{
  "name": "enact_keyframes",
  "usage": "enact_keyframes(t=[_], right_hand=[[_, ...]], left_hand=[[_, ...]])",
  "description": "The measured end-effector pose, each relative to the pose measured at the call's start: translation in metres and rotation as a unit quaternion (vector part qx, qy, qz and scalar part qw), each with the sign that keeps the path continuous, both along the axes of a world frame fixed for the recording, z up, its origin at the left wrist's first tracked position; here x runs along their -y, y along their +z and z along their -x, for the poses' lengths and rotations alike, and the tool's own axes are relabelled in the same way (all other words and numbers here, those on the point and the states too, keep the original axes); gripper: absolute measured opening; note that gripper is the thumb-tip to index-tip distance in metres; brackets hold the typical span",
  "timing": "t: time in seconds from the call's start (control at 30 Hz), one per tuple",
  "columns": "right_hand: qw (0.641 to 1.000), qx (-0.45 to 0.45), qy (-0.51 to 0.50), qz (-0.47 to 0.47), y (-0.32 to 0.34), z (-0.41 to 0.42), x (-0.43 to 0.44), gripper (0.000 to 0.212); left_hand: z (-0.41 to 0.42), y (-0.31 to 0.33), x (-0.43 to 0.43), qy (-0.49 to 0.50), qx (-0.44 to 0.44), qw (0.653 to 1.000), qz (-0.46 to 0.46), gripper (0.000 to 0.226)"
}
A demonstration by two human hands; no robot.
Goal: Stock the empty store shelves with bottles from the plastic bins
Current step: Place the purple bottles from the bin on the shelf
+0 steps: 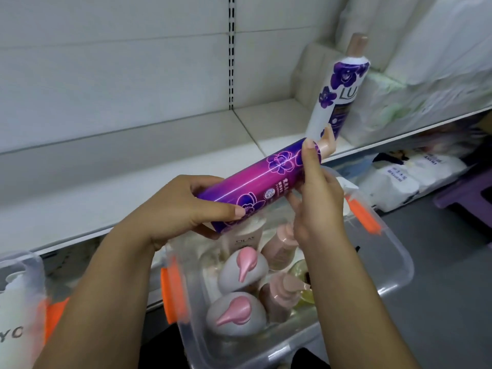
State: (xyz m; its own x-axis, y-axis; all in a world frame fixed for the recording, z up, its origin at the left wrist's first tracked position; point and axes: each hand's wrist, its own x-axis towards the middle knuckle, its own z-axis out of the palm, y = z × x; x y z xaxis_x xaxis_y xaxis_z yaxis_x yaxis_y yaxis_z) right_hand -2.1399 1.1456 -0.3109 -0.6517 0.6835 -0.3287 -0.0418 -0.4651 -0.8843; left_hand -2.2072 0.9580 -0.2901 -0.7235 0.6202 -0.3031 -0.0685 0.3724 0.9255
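White shelf runs open leftward, Lux bottle standing far right. Left grip and right grip curl round purple bottle above bin.

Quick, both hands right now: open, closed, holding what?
Left hand: grips purple-pink floral plastic bottle at its base.
Right hand: holds same bottle near its neck.

Left grip curled — right grip pinching, thumb pointing up.

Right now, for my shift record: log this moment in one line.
left hand: grips purple bottle base | right hand: grips its top | bin: pump bottles inside | shelf: one white bottle
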Motion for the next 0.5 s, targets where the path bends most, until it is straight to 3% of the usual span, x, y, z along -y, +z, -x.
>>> enact_keyframes(t=[0.2,0.3,0.4,0.5], right_hand=[[0.995,-0.012,0.101,0.002,0.009,0.01,0.009,0.083],[0.998,-0.034,0.038,-0.023,0.011,0.018,-0.005,0.074],[0.988,-0.03,-0.035,-0.145,0.013,0.025,-0.026,0.081],[0.97,-0.045,-0.073,-0.226,0.014,0.035,-0.048,0.081]], left_hand=[[-0.001,0.008,-0.027,0.053,-0.048,0.996,-0.048,0.05],[0.013,0.002,-0.039,0.106,-0.092,0.988,-0.068,0.043],[0.037,-0.014,-0.045,0.21,-0.2,0.957,0.005,0.037],[0.05,-0.039,-0.054,0.217,-0.26,0.933,0.119,0.044]])
